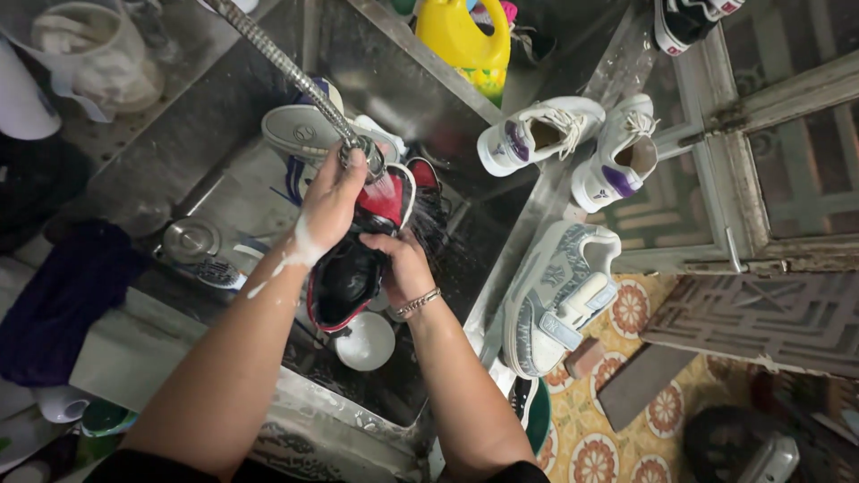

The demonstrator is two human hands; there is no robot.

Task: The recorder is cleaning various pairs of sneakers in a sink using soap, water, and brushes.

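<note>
Left hand: the left hand (331, 204), streaked with white suds down the wrist, was closed around the end of the metal spray hose (295, 80), just behind the spray head (369, 163).
Spray head: it pointed down at the shoe, and water ran from it onto the red part directly below the left palm.
Right hand: the right hand (403, 264), with a chain bracelet (417, 302) at the wrist, was clamped on the side of the black and red sneaker (358, 259), fingers curled over its edge.
Sneaker: it hung over the steel sink (224, 116), tilted, its toe end up under the spray and its heel end lower, toward the person; it lay between the two hands, touching both.
In the sink: a grey and white sneaker (304, 130) lay on its side behind the left hand, a round metal drain plug (190, 240) sat to the left, and a white bowl (365, 342) stood just below the held shoe.
Sink ledge: two white sneakers with purple patches (573, 143) stood side by side, well apart from the hands, and a grey and white high-top (555, 300) leaned on the ledge nearer the right forearm.
Behind the sink: a yellow jug (465, 36) stood at the far corner.
Floor: patterned tile (617, 420) showed at the right.
</note>
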